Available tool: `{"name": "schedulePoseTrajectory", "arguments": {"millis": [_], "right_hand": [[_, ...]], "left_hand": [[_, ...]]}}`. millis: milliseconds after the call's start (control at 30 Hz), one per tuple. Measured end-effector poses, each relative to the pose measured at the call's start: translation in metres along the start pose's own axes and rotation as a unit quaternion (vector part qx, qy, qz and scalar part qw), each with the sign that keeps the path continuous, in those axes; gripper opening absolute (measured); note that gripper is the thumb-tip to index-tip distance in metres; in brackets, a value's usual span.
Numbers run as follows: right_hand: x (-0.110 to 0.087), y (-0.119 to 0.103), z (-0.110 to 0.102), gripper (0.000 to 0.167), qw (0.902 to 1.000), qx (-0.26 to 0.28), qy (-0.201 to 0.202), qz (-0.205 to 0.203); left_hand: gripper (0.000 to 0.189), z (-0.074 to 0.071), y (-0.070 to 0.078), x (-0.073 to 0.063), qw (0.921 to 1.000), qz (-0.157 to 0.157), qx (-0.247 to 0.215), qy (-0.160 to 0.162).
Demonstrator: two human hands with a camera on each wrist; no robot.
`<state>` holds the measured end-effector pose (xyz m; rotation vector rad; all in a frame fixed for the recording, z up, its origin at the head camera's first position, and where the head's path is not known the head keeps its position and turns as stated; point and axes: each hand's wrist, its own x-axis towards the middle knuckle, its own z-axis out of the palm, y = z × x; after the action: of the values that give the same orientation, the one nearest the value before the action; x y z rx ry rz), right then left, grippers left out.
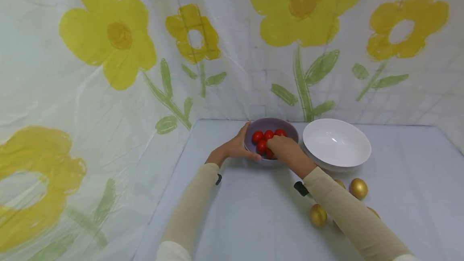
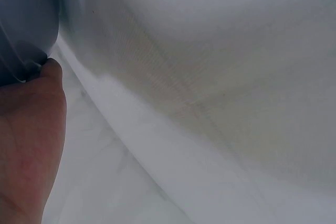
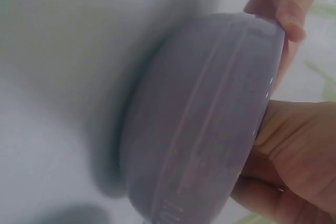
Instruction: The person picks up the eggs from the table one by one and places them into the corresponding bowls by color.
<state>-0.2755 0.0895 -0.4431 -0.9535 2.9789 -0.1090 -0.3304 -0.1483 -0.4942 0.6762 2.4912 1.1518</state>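
Observation:
A purple bowl (image 1: 267, 123) sits toward the back of the table, with several glossy red eggs (image 1: 257, 136) inside. My left hand (image 1: 237, 146) holds the bowl's left side, thumb along the near rim and fingers spread to the back. In the right wrist view that left hand (image 3: 287, 9) has a fingertip at the rim. Reaching over the near right rim, my right hand (image 1: 288, 151) has its fingers down among the red eggs. Its fingertips are hidden by the hand and the bowl wall (image 3: 194, 114), so I cannot tell whether they grip an egg.
A white bowl (image 1: 337, 142) stands just right of the purple one, its visible inside bare. Several golden eggs (image 1: 358, 188) lie on the table (image 1: 253, 216) in front of it, some partly behind my right forearm. A flower-printed curtain (image 1: 232, 71) hangs along the back and left.

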Motion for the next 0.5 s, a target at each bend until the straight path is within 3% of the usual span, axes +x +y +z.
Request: {"name": "schedulePoseTrajectory", "arguments": {"millis": [200, 333, 500], "right_hand": [[0.000, 0.001, -0.002, 0.024, 0.9999, 0.014, -0.003, -0.002], [-0.005, 0.006, -0.009, 0.030, 0.9982, 0.058, -0.017, 0.002], [-0.014, 0.022, -0.025, 0.031, 0.9910, 0.131, 0.029, -0.011]], "left_hand": [[0.144, -0.003, 0.003, -0.003, 1.0000, -0.003, -0.002, 0.002], [0.143, -0.002, 0.002, -0.003, 1.0000, -0.006, -0.001, -0.006], [0.143, -0.001, 0.001, -0.002, 1.0000, -0.004, 0.005, -0.004]]}}
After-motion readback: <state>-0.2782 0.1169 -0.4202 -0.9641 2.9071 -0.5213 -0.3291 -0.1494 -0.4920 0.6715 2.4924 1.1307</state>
